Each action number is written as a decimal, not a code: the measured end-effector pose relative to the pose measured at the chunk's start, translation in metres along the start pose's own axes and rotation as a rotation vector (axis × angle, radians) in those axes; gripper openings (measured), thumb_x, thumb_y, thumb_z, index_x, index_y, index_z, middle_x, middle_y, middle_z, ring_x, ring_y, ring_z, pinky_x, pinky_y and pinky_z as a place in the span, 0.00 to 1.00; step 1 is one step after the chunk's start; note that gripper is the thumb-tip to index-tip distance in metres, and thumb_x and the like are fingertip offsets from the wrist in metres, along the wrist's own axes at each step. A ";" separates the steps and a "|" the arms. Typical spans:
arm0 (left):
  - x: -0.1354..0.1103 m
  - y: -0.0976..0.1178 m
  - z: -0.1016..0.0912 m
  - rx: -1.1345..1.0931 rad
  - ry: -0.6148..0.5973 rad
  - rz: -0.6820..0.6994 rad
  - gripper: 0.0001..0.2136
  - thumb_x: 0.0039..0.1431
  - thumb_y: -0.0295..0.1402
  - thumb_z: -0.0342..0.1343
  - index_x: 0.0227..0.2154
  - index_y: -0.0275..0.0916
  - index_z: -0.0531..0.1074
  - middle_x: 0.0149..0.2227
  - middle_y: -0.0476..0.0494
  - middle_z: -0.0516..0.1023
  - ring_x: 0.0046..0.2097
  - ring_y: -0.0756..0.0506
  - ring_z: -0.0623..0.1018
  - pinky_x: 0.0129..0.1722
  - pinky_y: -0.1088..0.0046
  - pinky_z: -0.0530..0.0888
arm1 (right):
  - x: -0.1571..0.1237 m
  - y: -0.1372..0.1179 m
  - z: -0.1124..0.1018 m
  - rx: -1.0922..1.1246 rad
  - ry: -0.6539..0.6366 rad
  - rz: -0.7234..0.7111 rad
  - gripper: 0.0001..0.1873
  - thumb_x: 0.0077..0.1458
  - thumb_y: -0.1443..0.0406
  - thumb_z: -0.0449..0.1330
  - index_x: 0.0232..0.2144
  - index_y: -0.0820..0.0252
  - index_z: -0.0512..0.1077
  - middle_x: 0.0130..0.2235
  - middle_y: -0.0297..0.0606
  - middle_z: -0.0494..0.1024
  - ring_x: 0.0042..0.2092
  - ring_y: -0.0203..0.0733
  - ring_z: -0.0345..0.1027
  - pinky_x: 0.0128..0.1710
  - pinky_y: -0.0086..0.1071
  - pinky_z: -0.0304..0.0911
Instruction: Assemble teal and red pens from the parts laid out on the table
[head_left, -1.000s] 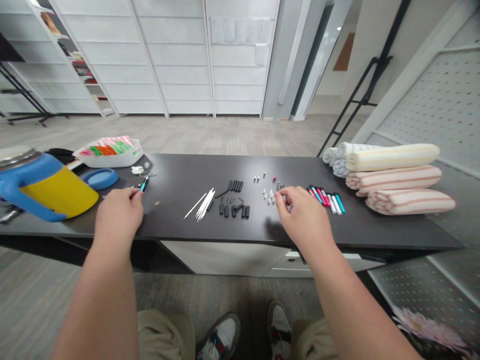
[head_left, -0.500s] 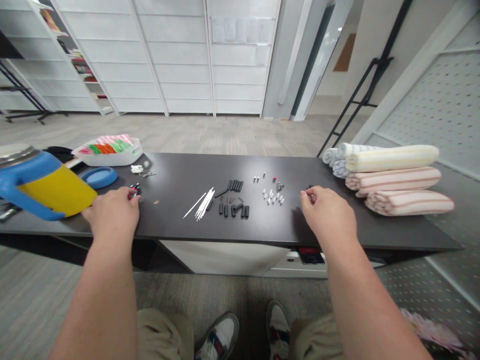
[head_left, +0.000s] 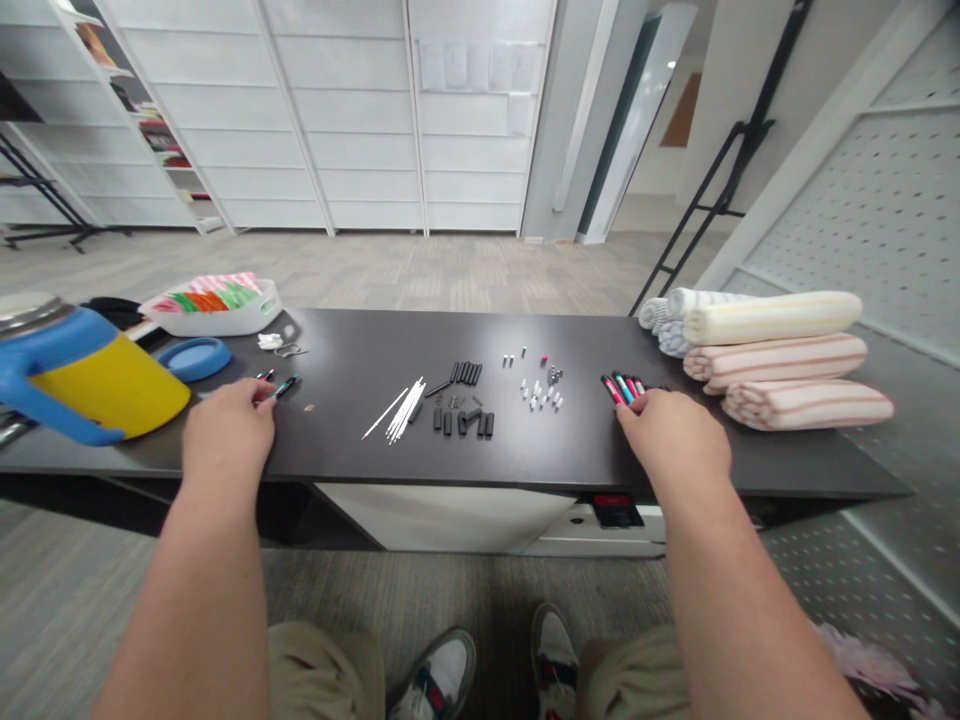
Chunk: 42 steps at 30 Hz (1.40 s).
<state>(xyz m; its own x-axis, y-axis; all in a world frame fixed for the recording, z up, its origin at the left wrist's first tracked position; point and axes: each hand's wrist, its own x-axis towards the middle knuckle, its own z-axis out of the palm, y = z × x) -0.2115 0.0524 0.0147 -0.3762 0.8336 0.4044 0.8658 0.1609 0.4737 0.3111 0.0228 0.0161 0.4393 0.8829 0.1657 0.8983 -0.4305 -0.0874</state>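
Note:
On the left of the dark tabletop, my left hand (head_left: 231,432) is closed, thumb and finger pinched on a slim dark pen piece (head_left: 286,387) with a teal part. A red bit shows just beyond those fingertips. Over on the right, my right hand (head_left: 675,435) is closed at a row of red and teal pen barrels (head_left: 621,387), its fingertips on their near ends. Between the hands lie thin white refills (head_left: 405,412), short black grip sleeves (head_left: 466,373), tiny springs (head_left: 454,402), small white plastic pieces (head_left: 541,394) and small metal tips (head_left: 555,375).
A blue and yellow jug (head_left: 105,370) and a blue lid (head_left: 195,358) stand left, by a white basket (head_left: 217,318) of colourful packets. Rolled towels (head_left: 795,355) are stacked at right. A crumpled white bit (head_left: 270,341) lies near the basket.
My right hand has shifted right, uncovering the red and teal barrels. My left fingers now show the dark and teal pen piece pointing out to the right. The view has shifted slightly.

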 end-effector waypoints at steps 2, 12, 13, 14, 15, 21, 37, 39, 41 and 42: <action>0.000 0.004 -0.004 0.239 -0.083 0.008 0.10 0.63 0.38 0.57 0.42 0.41 0.79 0.36 0.41 0.77 0.38 0.36 0.71 0.42 0.64 0.64 | 0.000 -0.001 -0.001 0.000 -0.016 0.012 0.18 0.61 0.55 0.59 0.38 0.61 0.85 0.40 0.57 0.83 0.40 0.61 0.79 0.38 0.45 0.66; -0.019 0.051 -0.007 0.150 -0.136 0.145 0.19 0.68 0.45 0.52 0.49 0.38 0.79 0.45 0.43 0.81 0.46 0.40 0.78 0.49 0.68 0.71 | -0.019 -0.025 -0.021 0.536 0.327 -0.065 0.16 0.57 0.51 0.65 0.34 0.56 0.83 0.29 0.41 0.82 0.32 0.49 0.76 0.35 0.38 0.63; -0.022 0.059 -0.007 0.099 -0.202 0.131 0.19 0.67 0.47 0.52 0.48 0.39 0.80 0.40 0.46 0.82 0.42 0.42 0.78 0.45 0.69 0.71 | -0.024 -0.032 -0.021 0.624 0.324 -0.104 0.15 0.57 0.51 0.66 0.34 0.56 0.82 0.28 0.39 0.82 0.31 0.47 0.76 0.35 0.37 0.64; -0.025 0.067 -0.006 0.051 -0.275 0.119 0.19 0.66 0.48 0.54 0.45 0.41 0.82 0.37 0.47 0.83 0.39 0.42 0.78 0.42 0.70 0.71 | -0.030 -0.040 -0.020 0.698 0.308 -0.149 0.15 0.57 0.51 0.67 0.33 0.56 0.82 0.28 0.37 0.82 0.30 0.45 0.76 0.35 0.35 0.64; -0.028 0.074 -0.005 0.016 -0.351 0.107 0.18 0.63 0.49 0.56 0.42 0.41 0.83 0.34 0.47 0.83 0.37 0.42 0.79 0.39 0.70 0.71 | -0.037 -0.048 -0.019 0.756 0.282 -0.199 0.15 0.56 0.52 0.67 0.33 0.56 0.81 0.27 0.36 0.82 0.29 0.43 0.76 0.34 0.34 0.64; -0.041 0.098 0.006 0.035 -0.470 0.254 0.12 0.58 0.43 0.59 0.33 0.43 0.84 0.34 0.43 0.85 0.37 0.39 0.81 0.38 0.67 0.72 | -0.072 -0.088 -0.002 0.927 0.197 -0.632 0.04 0.59 0.61 0.67 0.34 0.55 0.80 0.28 0.29 0.80 0.28 0.36 0.74 0.34 0.30 0.65; -0.049 0.096 0.030 0.221 -0.346 0.311 0.13 0.71 0.36 0.47 0.38 0.39 0.75 0.40 0.33 0.82 0.44 0.33 0.80 0.46 0.59 0.73 | -0.077 -0.103 0.019 0.983 0.024 -0.736 0.01 0.58 0.66 0.68 0.34 0.55 0.78 0.27 0.29 0.77 0.27 0.35 0.70 0.31 0.28 0.64; -0.051 0.103 0.023 0.096 -0.292 0.298 0.11 0.71 0.37 0.47 0.40 0.41 0.73 0.39 0.37 0.82 0.45 0.35 0.80 0.45 0.60 0.72 | -0.077 -0.103 0.019 0.973 0.019 -0.731 0.01 0.58 0.66 0.68 0.34 0.55 0.78 0.27 0.29 0.77 0.27 0.35 0.70 0.31 0.29 0.64; -0.056 0.113 0.015 -0.072 -0.258 0.339 0.09 0.71 0.38 0.48 0.43 0.42 0.72 0.39 0.41 0.83 0.44 0.38 0.80 0.44 0.63 0.72 | -0.077 -0.104 0.019 0.967 0.013 -0.719 0.01 0.59 0.66 0.68 0.35 0.55 0.79 0.27 0.29 0.77 0.27 0.35 0.70 0.30 0.29 0.63; -0.059 0.118 0.012 -0.149 -0.252 0.365 0.09 0.71 0.38 0.49 0.43 0.42 0.72 0.39 0.43 0.82 0.43 0.40 0.80 0.43 0.65 0.72 | -0.077 -0.104 0.018 0.966 0.008 -0.714 0.01 0.59 0.66 0.68 0.35 0.55 0.79 0.27 0.29 0.77 0.27 0.35 0.70 0.30 0.29 0.63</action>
<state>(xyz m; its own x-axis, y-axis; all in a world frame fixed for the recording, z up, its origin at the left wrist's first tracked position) -0.0829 0.0286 0.0376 0.0522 0.9269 0.3718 0.8628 -0.2293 0.4506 0.1834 0.0033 -0.0056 -0.1525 0.8626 0.4824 0.5654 0.4765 -0.6732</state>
